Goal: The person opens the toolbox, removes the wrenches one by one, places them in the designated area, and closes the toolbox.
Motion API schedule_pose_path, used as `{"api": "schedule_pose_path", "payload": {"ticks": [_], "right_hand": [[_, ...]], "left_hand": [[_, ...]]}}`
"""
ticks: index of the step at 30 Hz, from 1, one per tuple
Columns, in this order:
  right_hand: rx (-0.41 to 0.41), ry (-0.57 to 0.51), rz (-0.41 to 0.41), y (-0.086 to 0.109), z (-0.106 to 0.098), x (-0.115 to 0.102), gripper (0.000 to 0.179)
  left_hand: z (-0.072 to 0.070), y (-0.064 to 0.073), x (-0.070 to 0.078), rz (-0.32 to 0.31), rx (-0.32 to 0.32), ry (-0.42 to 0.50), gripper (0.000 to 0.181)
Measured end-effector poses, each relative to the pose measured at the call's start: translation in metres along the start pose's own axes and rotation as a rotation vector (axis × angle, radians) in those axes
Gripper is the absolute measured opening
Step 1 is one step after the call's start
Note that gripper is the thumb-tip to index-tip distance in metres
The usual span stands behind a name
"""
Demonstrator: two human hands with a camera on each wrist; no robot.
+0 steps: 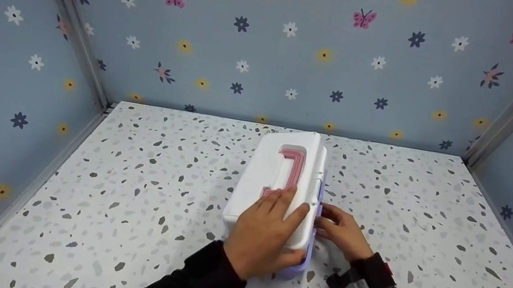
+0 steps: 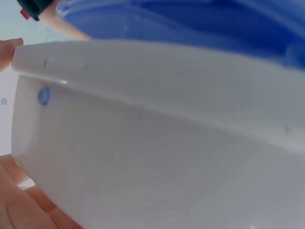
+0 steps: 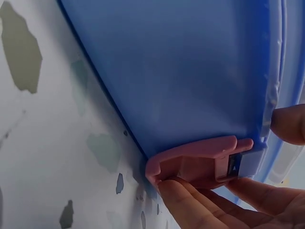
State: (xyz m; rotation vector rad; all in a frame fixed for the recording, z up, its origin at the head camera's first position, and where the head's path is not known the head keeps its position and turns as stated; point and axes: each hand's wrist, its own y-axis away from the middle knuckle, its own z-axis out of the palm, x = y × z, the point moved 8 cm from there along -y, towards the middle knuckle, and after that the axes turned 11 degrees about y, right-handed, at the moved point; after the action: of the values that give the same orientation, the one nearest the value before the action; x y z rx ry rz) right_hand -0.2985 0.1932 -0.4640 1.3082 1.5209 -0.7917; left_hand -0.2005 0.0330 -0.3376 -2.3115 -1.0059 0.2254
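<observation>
A storage box with a white lid [image 1: 266, 161] and a purple-blue body [image 1: 292, 272] stands at a slant on the table. A pink carrying handle [image 1: 298, 168] is set in the lid's recess. My left hand [image 1: 263, 239] rests on the near part of the lid, fingers extended toward the handle and thumb at the near right corner. At the box's right side is my right hand [image 1: 345, 232]. In the right wrist view its fingers curl round a pink latch [image 3: 195, 155] that projects from the blue wall, while the thumb [image 3: 289, 125] lies against the rim.
The speckled white table [image 1: 152, 159] extends around the box. Blue flower-patterned panels [image 1: 273, 29] enclose it at the back and both sides, with metal posts [image 1: 72, 15] at the corners. A dark wrist strap [image 1: 372, 273] is on the right arm.
</observation>
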Motion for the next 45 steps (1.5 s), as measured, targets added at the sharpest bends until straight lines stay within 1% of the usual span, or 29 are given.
{"api": "schedule_pose_path", "payload": {"ticks": [5, 8, 11, 14, 19, 24, 27, 33, 36, 40, 42, 45], "right_hand": [[0.008, 0.025, -0.009, 0.001, 0.0, -0.002, 0.055], [0.005, 0.04, -0.02, 0.001, 0.0, -0.002, 0.055], [0.014, 0.051, -0.025, 0.0, 0.001, -0.001, 0.054], [0.018, 0.068, -0.027, 0.0, 0.001, -0.001, 0.054], [0.02, 0.08, -0.015, -0.001, 0.002, 0.001, 0.054], [0.025, 0.114, -0.013, -0.001, 0.0, 0.003, 0.055], [0.029, 0.127, -0.014, -0.001, 0.0, 0.003, 0.055], [0.04, 0.159, -0.015, -0.002, -0.002, 0.001, 0.054], [0.046, 0.156, -0.028, -0.003, -0.002, 0.0, 0.053], [0.052, 0.15, -0.041, -0.003, -0.002, 0.0, 0.051], [0.058, 0.153, -0.035, -0.004, -0.002, 0.0, 0.051], [0.064, 0.164, -0.031, -0.004, -0.002, 0.0, 0.05]], "left_hand": [[-0.008, 0.0, -0.003, -0.016, 0.035, -0.011, 0.08], [-0.013, 0.001, -0.006, -0.024, 0.075, -0.032, 0.086], [-0.018, 0.002, -0.011, -0.044, 0.111, -0.027, 0.088], [-0.024, 0.003, -0.019, -0.081, 0.133, 0.022, 0.087], [-0.03, 0.007, -0.034, -0.151, 0.145, 0.124, 0.085], [-0.037, 0.01, -0.045, -0.183, 0.165, 0.188, 0.082], [-0.042, 0.013, -0.055, -0.215, 0.174, 0.237, 0.082], [-0.053, 0.022, -0.081, -0.316, 0.21, 0.362, 0.08], [-0.057, 0.027, -0.095, -0.378, 0.22, 0.432, 0.079], [-0.059, 0.035, -0.114, -0.466, 0.218, 0.54, 0.075], [-0.058, 0.041, -0.123, -0.507, 0.219, 0.592, 0.072], [-0.058, 0.049, -0.136, -0.577, 0.223, 0.64, 0.069]]}}
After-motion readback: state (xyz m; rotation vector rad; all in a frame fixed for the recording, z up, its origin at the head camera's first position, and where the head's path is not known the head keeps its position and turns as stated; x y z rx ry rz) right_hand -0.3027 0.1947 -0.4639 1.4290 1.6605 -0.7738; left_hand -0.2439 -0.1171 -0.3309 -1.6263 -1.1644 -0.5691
